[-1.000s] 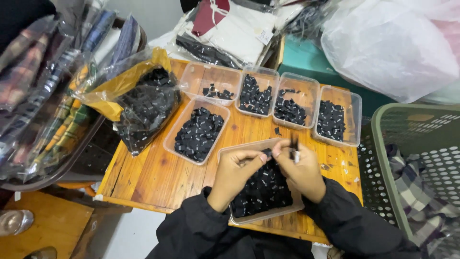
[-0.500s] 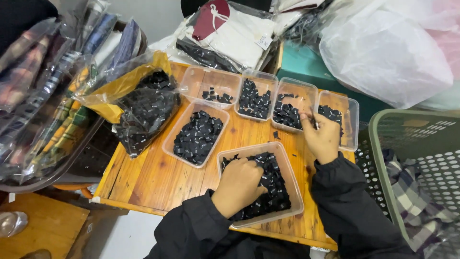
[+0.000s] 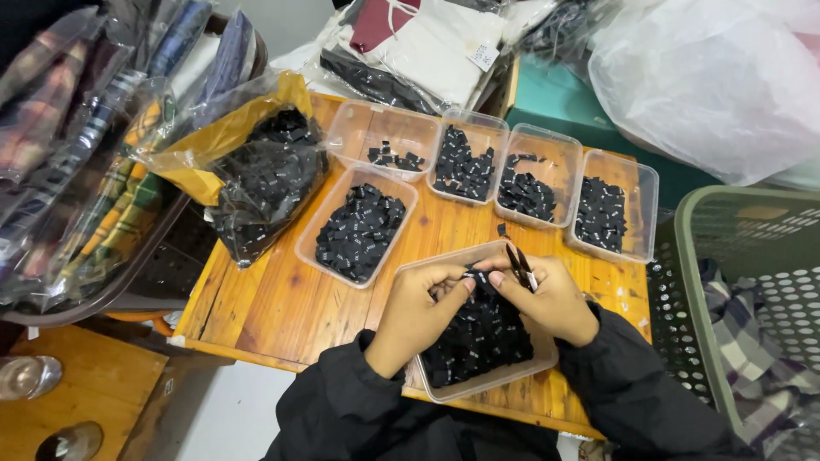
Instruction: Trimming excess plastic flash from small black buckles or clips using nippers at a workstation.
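My left hand (image 3: 423,307) and my right hand (image 3: 551,299) meet above a clear plastic tray (image 3: 444,391) full of small black pieces (image 3: 478,337). Together the fingertips pinch one small black piece (image 3: 475,275) between them. My right hand also holds a small pair of dark snips (image 3: 519,266), blades pointing up and away. Both arms wear black sleeves. The tray sits at the near edge of a wooden table (image 3: 282,307).
Several more clear trays of black pieces (image 3: 357,230) (image 3: 461,162) (image 3: 528,188) (image 3: 602,213) (image 3: 389,154) line the table's far half. A plastic bag of black pieces (image 3: 265,183) lies at left. A green basket (image 3: 752,316) with checked cloth stands at right; bagged fabric fills a bin at left.
My right hand came back from the far right tray to the near tray. My left hand lifted out of the pile, and both now pinch one piece.
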